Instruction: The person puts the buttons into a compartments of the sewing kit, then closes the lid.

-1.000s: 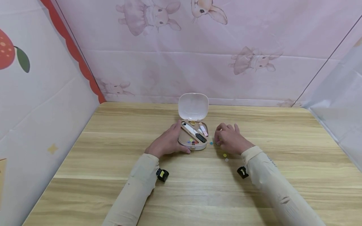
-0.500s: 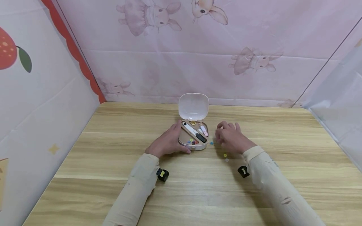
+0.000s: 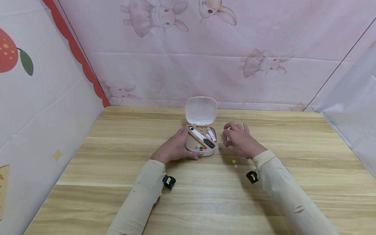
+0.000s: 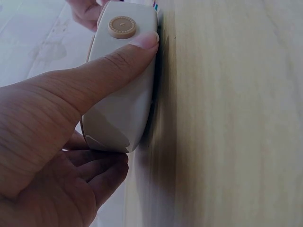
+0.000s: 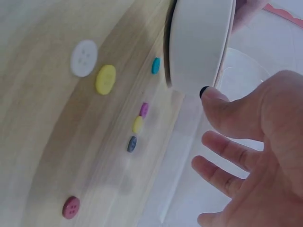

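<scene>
My left hand (image 3: 173, 147) grips the left side of a small white sewing box (image 4: 118, 104), its thumb across the front beside the round tan clasp (image 4: 122, 27). The box's lid (image 3: 201, 111) stands up at the back. Inside lie a white-and-black tool (image 3: 201, 137), a small white-and-pink item (image 3: 211, 134) and several small coloured buttons (image 3: 198, 146). To the right of the box, my right hand (image 3: 239, 140) pinches a small black button (image 5: 204, 91) at its thumb tip, with the other fingers loosely bent. The index finger is hidden in the right wrist view.
Loose buttons lie on the wooden table (image 3: 188, 202) right of the box: white (image 5: 84, 58), yellow (image 5: 105, 79), teal (image 5: 155, 65), dark blue (image 5: 132, 144) and dark pink (image 5: 71, 207) among them. A pink rabbit-print backdrop (image 3: 176, 78) stands behind the table.
My right hand has risen slightly off the table and shifted a little away from me, a dark button now showing at its fingertips. The left hand and box have stayed still.
</scene>
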`<move>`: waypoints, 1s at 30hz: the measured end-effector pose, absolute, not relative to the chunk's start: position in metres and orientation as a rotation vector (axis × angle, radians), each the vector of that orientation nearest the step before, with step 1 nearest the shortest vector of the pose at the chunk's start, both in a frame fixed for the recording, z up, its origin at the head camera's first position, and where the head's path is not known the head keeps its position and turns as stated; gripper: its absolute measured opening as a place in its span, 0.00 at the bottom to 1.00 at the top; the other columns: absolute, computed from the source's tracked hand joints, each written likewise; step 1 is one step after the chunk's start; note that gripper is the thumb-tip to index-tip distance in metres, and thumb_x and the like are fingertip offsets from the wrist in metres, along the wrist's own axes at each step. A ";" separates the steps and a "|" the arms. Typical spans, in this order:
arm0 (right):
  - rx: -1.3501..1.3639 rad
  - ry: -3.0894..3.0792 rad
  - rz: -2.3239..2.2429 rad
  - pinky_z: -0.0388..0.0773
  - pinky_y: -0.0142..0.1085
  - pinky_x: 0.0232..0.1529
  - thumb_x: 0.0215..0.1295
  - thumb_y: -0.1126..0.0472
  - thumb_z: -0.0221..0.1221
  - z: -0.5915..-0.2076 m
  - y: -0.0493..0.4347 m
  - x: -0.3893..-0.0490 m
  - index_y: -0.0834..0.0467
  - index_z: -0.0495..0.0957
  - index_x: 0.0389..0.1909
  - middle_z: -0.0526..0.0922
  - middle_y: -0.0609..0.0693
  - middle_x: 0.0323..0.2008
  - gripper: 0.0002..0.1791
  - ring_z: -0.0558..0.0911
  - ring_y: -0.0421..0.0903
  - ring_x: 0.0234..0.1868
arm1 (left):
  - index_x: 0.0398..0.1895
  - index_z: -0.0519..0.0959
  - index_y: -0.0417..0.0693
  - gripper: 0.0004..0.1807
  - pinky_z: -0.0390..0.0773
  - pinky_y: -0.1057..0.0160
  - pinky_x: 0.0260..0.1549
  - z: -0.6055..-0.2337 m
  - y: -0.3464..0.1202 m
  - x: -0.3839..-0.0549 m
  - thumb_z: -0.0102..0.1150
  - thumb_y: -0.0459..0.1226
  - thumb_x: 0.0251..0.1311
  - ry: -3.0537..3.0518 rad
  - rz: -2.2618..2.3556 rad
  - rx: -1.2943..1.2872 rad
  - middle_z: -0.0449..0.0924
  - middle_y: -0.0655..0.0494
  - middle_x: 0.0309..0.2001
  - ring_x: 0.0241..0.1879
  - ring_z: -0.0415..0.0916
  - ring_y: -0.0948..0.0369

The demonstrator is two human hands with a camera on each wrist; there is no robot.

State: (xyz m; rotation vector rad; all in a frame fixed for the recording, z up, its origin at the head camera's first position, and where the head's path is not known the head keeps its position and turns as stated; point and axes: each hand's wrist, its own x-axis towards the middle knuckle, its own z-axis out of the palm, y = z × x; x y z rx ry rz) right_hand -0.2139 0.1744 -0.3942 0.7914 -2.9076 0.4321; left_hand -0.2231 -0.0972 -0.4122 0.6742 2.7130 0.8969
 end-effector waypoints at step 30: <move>1.041 -2.616 0.432 0.60 0.55 0.54 0.55 0.71 0.70 -0.398 0.124 -0.215 0.53 0.75 0.25 0.77 0.58 0.52 0.14 0.74 0.59 0.53 | 0.81 0.37 0.39 0.70 0.63 0.53 0.69 -0.413 -0.098 -0.224 0.80 0.51 0.49 2.721 0.884 0.683 0.54 0.40 0.76 0.70 0.61 0.52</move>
